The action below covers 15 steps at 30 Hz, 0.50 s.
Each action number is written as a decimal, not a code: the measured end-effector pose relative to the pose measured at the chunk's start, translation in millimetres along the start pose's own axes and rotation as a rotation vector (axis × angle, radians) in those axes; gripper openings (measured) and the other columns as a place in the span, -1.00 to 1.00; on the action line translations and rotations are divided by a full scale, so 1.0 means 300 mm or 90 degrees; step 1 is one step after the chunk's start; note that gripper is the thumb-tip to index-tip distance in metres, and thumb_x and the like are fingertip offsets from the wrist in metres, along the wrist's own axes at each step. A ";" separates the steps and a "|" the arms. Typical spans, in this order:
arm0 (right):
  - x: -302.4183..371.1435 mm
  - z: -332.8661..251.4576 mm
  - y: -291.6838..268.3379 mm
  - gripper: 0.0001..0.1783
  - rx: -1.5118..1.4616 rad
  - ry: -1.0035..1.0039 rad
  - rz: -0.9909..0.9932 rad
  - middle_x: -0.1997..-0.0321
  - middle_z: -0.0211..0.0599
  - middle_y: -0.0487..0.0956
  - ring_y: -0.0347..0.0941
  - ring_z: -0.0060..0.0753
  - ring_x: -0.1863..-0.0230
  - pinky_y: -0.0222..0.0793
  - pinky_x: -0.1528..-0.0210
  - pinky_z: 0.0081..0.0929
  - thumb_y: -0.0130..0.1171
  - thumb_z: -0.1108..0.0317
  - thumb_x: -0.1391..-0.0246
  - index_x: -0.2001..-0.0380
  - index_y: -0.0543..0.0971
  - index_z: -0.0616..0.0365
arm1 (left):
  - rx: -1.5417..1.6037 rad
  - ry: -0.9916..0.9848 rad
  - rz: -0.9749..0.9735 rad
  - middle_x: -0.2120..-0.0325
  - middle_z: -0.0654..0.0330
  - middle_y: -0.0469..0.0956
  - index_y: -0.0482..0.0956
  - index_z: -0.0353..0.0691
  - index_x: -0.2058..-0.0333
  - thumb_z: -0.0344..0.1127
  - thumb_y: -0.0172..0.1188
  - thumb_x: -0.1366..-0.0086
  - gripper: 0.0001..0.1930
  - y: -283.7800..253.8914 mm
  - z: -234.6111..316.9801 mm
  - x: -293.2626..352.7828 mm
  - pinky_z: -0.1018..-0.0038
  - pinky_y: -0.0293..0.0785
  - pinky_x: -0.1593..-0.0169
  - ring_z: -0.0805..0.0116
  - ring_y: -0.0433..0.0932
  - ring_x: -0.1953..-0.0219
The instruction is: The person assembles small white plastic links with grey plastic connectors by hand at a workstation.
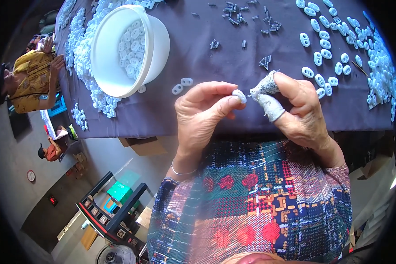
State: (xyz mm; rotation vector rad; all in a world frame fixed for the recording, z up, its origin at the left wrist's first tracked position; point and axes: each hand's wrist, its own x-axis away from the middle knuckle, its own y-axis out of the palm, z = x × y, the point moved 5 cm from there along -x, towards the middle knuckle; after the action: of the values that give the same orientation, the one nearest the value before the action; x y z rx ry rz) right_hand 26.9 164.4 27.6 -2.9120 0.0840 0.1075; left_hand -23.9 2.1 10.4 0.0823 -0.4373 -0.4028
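Note:
My left hand (200, 105) pinches a small white oval plastic piece (239, 95) between thumb and fingers. A thin metal coil spring (248, 96) runs from that piece to the fingertips of my right hand (300, 103), which close on its other end. Cloth finger covers (272, 108) wrap the right thumb and index finger. Just beyond my hands, a few dark springs (265, 62) lie on the table cloth. Two loose white two-hole pieces (181, 86) rest near my left hand.
A white bucket (159, 48), tilted in view, holds many white pieces. Heaps of white pieces (81, 53) surround it, and more (380, 61) spread at the right. Several springs (233, 13) lie scattered farther off on the dark cloth (198, 57). Another person (33, 79) sits at the left edge.

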 end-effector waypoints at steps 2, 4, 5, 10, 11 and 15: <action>-0.001 0.005 0.002 -0.88 -0.004 0.011 -0.009 0.54 -0.22 0.51 0.48 -0.36 0.51 0.32 0.41 -0.54 0.15 0.55 0.13 0.43 0.49 0.33 | -0.004 0.016 -0.012 0.44 0.12 0.59 0.56 -0.34 0.31 -0.54 0.25 -0.07 -0.83 -0.003 -0.003 0.001 0.62 0.48 0.46 0.39 0.59 0.43; -0.001 0.009 0.005 -0.88 0.010 0.002 -0.017 0.54 -0.22 0.50 0.47 -0.35 0.50 0.31 0.42 -0.52 0.14 0.56 0.14 0.44 0.48 0.33 | -0.002 0.012 -0.012 0.44 0.13 0.59 0.56 -0.34 0.31 -0.54 0.25 -0.07 -0.83 -0.006 -0.007 0.002 0.62 0.48 0.46 0.39 0.59 0.43; 0.000 0.008 0.004 -0.88 0.010 0.004 -0.017 0.54 -0.22 0.50 0.47 -0.35 0.50 0.31 0.42 -0.52 0.14 0.56 0.14 0.44 0.48 0.33 | -0.002 0.011 -0.014 0.44 0.13 0.59 0.56 -0.35 0.31 -0.54 0.25 -0.07 -0.83 -0.005 -0.007 0.002 0.62 0.48 0.46 0.39 0.59 0.43; 0.001 0.015 0.011 -0.89 0.000 0.028 -0.036 0.54 -0.21 0.48 0.45 -0.31 0.51 0.30 0.42 -0.51 0.13 0.57 0.15 0.46 0.46 0.34 | -0.001 0.014 -0.018 0.44 0.13 0.59 0.56 -0.35 0.32 -0.55 0.24 -0.07 -0.84 -0.003 -0.014 0.001 0.62 0.47 0.44 0.42 0.57 0.45; 0.000 0.016 0.011 -0.89 -0.001 0.030 -0.036 0.54 -0.21 0.48 0.45 -0.31 0.51 0.30 0.42 -0.51 0.13 0.57 0.15 0.46 0.46 0.34 | 0.002 0.012 -0.021 0.44 0.13 0.59 0.56 -0.35 0.32 -0.55 0.25 -0.07 -0.84 -0.002 -0.015 0.001 0.62 0.47 0.43 0.44 0.56 0.46; -0.004 0.022 0.018 -0.90 0.012 0.024 -0.059 0.55 -0.19 0.45 0.43 -0.24 0.52 0.28 0.44 -0.48 0.11 0.59 0.15 0.47 0.44 0.33 | -0.003 0.002 -0.011 0.45 0.15 0.58 0.56 -0.35 0.33 -0.55 0.25 -0.07 -0.85 0.001 -0.013 0.002 0.62 0.46 0.42 0.46 0.53 0.49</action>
State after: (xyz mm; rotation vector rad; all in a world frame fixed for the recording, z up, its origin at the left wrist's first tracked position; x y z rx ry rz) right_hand 25.0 160.8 20.0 -2.8933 -0.0439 0.0354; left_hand -21.7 2.1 6.9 0.0814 -0.4324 -0.4204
